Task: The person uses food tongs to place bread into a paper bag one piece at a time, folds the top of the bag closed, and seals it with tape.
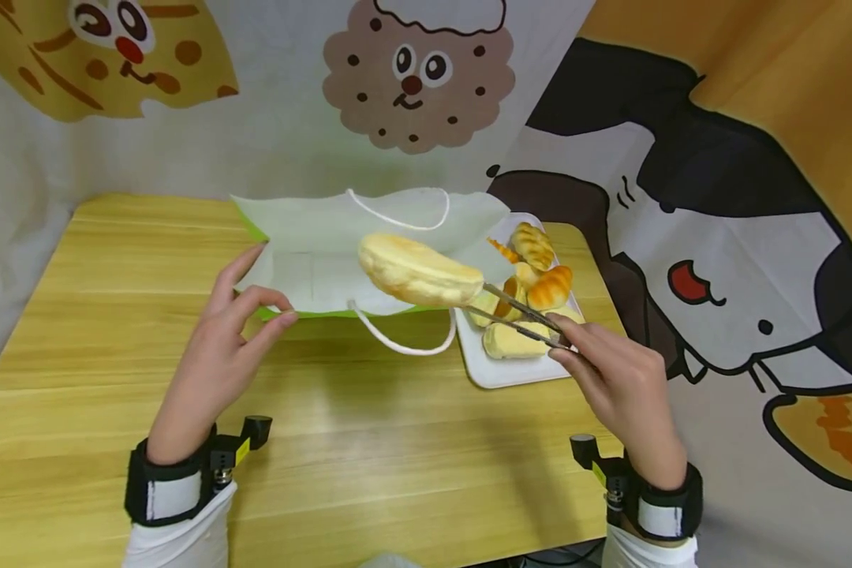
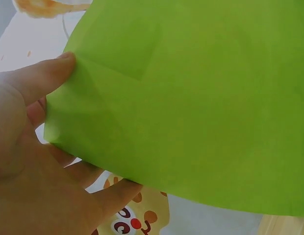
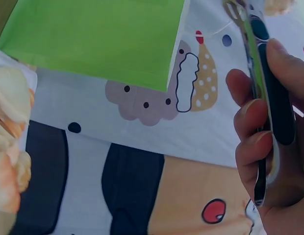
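My left hand [image 1: 220, 347] holds the left edge of a green paper bag [image 2: 191, 107], with the thumb on the outside and fingers around the rim. The bag's mouth gapes, showing its white inside [image 1: 298, 268]; white rope handles [image 1: 405, 347] hang on either side. In my right hand [image 1: 621, 386] is a pair of metal tongs [image 1: 518, 315] with dark grip panels, seen closer in the right wrist view [image 3: 277, 98]. The tongs clamp a long pale bread roll [image 1: 419, 272], which overlaps the bag's opening in the head view.
On the right, a white tray [image 1: 486, 371] carries several breads, among them a golden-brown roll [image 1: 550, 288] and a braided one [image 1: 532, 244]. Everything stands on a wooden table [image 1: 369, 457]. Behind and to the right hangs a cartoon-printed cloth [image 1: 270, 150].
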`<action>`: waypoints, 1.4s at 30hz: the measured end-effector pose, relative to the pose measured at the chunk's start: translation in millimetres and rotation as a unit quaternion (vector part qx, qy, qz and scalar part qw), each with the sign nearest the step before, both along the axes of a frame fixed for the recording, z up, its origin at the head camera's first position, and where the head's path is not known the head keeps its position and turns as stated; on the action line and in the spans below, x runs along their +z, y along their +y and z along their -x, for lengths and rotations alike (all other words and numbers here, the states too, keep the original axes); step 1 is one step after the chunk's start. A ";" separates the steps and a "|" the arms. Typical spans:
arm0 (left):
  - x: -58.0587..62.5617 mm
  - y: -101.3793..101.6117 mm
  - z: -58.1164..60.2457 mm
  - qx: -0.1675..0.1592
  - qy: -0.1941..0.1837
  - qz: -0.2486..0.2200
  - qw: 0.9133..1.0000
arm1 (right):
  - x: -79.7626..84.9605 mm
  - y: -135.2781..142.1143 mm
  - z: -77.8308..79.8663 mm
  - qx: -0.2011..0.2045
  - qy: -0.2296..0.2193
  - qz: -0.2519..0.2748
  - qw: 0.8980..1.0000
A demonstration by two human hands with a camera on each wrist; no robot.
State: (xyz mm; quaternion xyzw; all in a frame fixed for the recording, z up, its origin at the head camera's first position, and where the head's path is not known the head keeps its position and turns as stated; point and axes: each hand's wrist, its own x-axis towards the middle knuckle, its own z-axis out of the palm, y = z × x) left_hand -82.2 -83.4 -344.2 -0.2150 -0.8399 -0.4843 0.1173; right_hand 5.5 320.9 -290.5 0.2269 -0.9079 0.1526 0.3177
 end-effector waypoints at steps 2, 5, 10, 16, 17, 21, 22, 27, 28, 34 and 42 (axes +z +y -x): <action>0.8 -0.2 0.0 -0.002 0.006 0.002 1.000 | 6.1 -1.5 3.3 -0.009 0.009 -0.035 0.999; 2.0 -0.6 -0.2 -0.005 0.016 0.004 1.000 | 13.9 -3.4 8.5 -0.020 0.023 -0.079 0.996; 3.8 -1.7 -0.8 -0.004 0.034 0.016 0.999 | 29.8 -1.1 18.3 -0.032 0.021 -0.144 0.989; 4.4 -4.6 -4.8 -0.009 0.038 0.031 0.999 | 52.7 -4.5 29.9 -0.021 -0.060 -0.195 0.979; 4.2 -4.8 -5.6 -0.010 0.037 0.031 0.999 | 55.9 -5.8 31.8 -0.020 -0.072 -0.203 0.976; 3.7 -4.4 -6.4 -0.010 0.040 0.033 0.999 | 68.3 -12.3 39.5 -0.028 -0.127 -0.239 0.962; 3.8 -4.2 -6.3 -0.012 0.040 0.032 0.999 | 71.0 -14.3 41.8 -0.034 -0.142 -0.248 0.958; 3.8 -3.4 -6.2 -0.017 0.044 0.039 0.998 | 84.9 -23.3 54.9 -0.062 -0.222 -0.266 0.936; 3.6 -3.5 -6.4 -0.018 0.046 0.042 0.998 | 88.0 -25.2 57.8 -0.066 -0.241 -0.264 0.932; 2.7 -3.2 -7.8 -0.027 0.060 0.044 0.997 | 101.0 -40.8 75.4 -0.083 -0.324 -0.288 0.898; 0.9 -2.2 -11.2 -0.021 0.072 0.055 0.996 | 101.6 -62.2 93.7 -0.106 -0.343 -0.342 0.869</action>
